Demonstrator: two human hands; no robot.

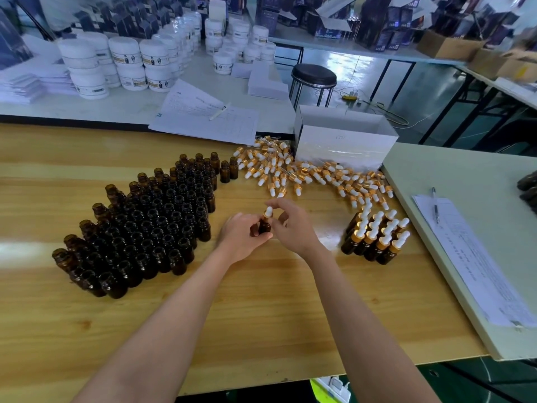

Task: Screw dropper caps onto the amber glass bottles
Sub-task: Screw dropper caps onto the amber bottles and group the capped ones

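Note:
My left hand (pixel 241 234) grips a small amber glass bottle (pixel 263 227) above the middle of the wooden table (pixel 261 315). My right hand (pixel 290 225) pinches the gold collar of a white-bulbed dropper cap (pixel 268 212) sitting on that bottle's neck. A large block of open amber bottles (pixel 145 228) stands to the left. Loose dropper caps (pixel 305 173) lie scattered at the back. A small cluster of capped bottles (pixel 377 237) stands to the right.
A white cardboard box (pixel 345 138) sits behind the caps. Papers with a pen (pixel 209 117) lie at the back, and another sheet with a pen (pixel 465 251) rests on the pale table at right. White jars (pixel 130 62) are stacked beyond. A stool (pixel 313 80) stands in the aisle.

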